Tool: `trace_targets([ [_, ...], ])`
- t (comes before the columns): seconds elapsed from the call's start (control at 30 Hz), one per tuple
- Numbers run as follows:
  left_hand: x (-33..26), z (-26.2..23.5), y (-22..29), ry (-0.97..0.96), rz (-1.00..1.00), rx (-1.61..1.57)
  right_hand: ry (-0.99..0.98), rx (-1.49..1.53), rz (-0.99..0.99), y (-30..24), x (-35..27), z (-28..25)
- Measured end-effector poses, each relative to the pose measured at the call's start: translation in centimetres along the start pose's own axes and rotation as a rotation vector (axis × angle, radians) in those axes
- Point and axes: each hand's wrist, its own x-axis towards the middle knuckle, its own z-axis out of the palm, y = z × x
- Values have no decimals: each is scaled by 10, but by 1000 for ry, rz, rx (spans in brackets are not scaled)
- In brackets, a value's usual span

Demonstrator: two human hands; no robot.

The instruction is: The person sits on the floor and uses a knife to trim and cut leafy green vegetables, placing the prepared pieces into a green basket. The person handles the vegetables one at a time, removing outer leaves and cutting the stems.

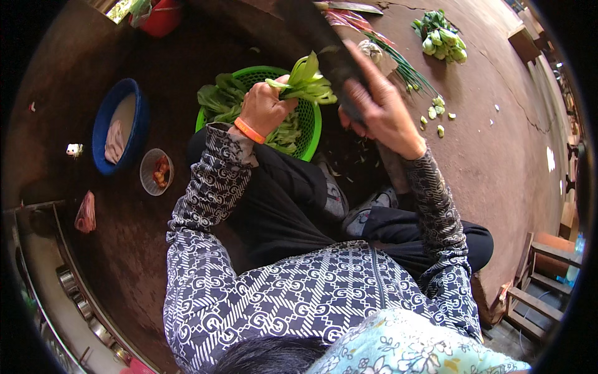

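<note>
My left hand [264, 111], an orange band at its wrist, is closed around a bunch of leafy greens [305, 80]. It holds them above a round green plastic basket [316, 128]. Whole leaves and cut pieces of greens [285, 138] lie in the basket. In my right hand [385, 111] is a long, dark-bladed knife [324, 47], slightly blurred, its blade slanting up and away. The blade is close to the cut end of the bunch; whether they touch I cannot tell.
To the left stand a blue basin [99, 134] with pale meat and a clear bowl [147, 177] of reddish food. On the floor at the far right are bok choy [443, 43], spring onions [411, 70] and cut stem ends [437, 107]. Another knife [355, 7] lies beyond. A wooden rack [536, 280] stands right.
</note>
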Motion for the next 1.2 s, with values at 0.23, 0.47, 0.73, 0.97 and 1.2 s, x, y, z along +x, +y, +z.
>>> trace_targets([
  [0.23,4,-7,4,160,123,329,35,-214,-168,0,12,-1],
  [0.47,2,-3,-3,-71,-106,-370,36,138,-106,-2,4,-9],
  [0.73,5,-6,5,-223,-364,-521,-62,-279,-60,10,8,13],
  [0.97,7,-15,14,-228,-319,-931,189,171,-251,5,11,-4],
  [1.2,11,-20,10,-334,-253,-642,-34,-242,39,15,17,27],
])
